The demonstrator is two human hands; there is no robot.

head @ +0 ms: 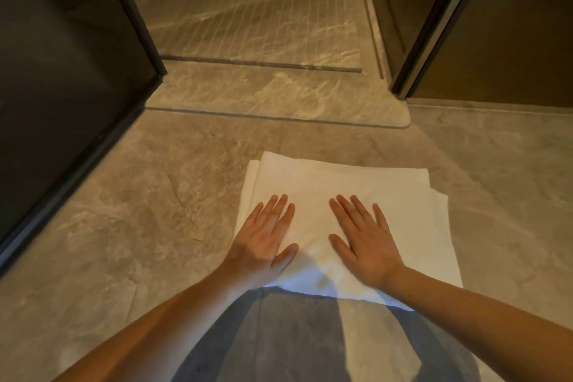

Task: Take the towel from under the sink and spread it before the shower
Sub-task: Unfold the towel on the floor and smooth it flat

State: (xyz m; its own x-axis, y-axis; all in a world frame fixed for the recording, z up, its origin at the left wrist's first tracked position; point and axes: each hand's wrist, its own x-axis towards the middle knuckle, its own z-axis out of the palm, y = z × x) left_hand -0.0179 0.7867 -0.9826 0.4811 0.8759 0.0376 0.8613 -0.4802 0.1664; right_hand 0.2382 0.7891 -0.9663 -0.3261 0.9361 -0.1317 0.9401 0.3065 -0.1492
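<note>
The left hand (265, 234) and the right hand (361, 240) both lie palm down on the towel (400, 205), fingers stretched out flat and a little spread, with a strip of white cloth showing between the two thumbs. Neither hand grips anything; they only press on the cloth. The towel lies on the floor (124, 226) under and beyond the hands, running out farther to the right of the right hand than to the left of the left one. It is not a single sheet: past the fingertips, and off to the right, a second layer edge shows beneath the top one, so it appears to be folded at least once. Well beyond the fingertips, past a stretch of bare floor, sits the raised step (273, 99) of the shower (248, 12), between a dark panel far to the left and a door frame (434, 28) far to the right.

The step in hand looks like the spreading, with the fetching done. The next move probably calls for lifting the palms, pinching the upper layer at its edge and opening the fold out, perhaps toward the step, then smoothing it flat.
</note>
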